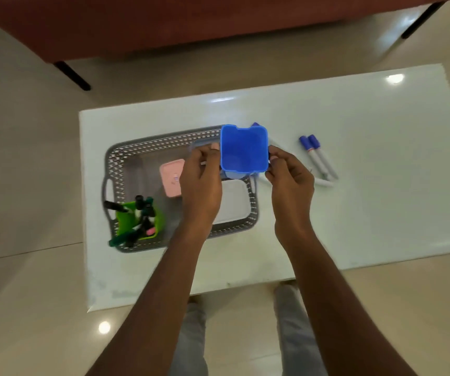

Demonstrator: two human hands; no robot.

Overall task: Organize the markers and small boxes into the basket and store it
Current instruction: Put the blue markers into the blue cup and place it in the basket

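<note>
A blue open box (243, 149) hangs above the far right corner of the grey lattice basket (126, 156). My left hand (200, 177) pinches its left side and my right hand (289, 176) pinches its right side. Inside the basket lie a pink box (170, 176), a white box (232, 204) and, at the near left, a green box (129, 218) full of dark markers. Several blue-capped markers (319, 156) lie on the white table (354, 213) to the right of the basket; one more tip (255, 124) pokes out behind the blue box.
The table stands on a glossy beige floor (28, 158). A dark red sofa (191, 23) with black legs runs along the far side. My grey trouser legs (294, 335) show at the table's near edge.
</note>
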